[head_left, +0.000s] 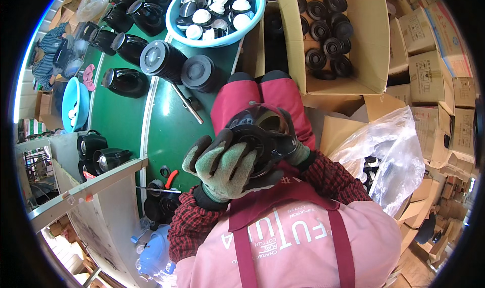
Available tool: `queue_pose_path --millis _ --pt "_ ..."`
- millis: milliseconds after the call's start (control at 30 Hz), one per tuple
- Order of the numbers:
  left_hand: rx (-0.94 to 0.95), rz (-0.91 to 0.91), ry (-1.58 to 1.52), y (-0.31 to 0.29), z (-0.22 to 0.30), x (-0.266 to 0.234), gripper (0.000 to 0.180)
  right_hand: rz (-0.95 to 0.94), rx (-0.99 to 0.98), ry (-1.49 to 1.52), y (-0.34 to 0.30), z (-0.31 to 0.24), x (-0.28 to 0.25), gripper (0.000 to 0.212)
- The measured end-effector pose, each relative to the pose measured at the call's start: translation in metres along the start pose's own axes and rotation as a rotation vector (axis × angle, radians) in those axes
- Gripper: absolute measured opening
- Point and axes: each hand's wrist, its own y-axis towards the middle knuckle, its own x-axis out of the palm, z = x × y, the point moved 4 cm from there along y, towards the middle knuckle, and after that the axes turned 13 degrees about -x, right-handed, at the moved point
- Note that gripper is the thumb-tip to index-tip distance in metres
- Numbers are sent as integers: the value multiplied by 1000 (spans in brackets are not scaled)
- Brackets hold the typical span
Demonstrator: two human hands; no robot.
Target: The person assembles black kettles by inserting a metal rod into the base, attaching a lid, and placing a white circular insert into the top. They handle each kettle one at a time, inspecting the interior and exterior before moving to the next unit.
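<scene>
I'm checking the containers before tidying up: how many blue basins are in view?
2. The larger basin is near the top edge, left of centre; the smaller basin is toward the left edge. Others may be hidden.

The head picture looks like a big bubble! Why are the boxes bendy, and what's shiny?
In the head view, the fisheye lens makes the stacked cartons look curved and leaves dark corners; in that same head view, light glints off the held dark container and the black jars, and a strip at the left edge is glaring white.
</scene>
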Motion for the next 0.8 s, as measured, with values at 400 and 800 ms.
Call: queue_pose_path --millis 400,800 --pt "-236 180 -262 10 -2 13 105 192 301 524 -14 27 3 73" --pt "-385 -43 -540 -10 -15 13 130 -91 50 -48 -29 45 -18 55"
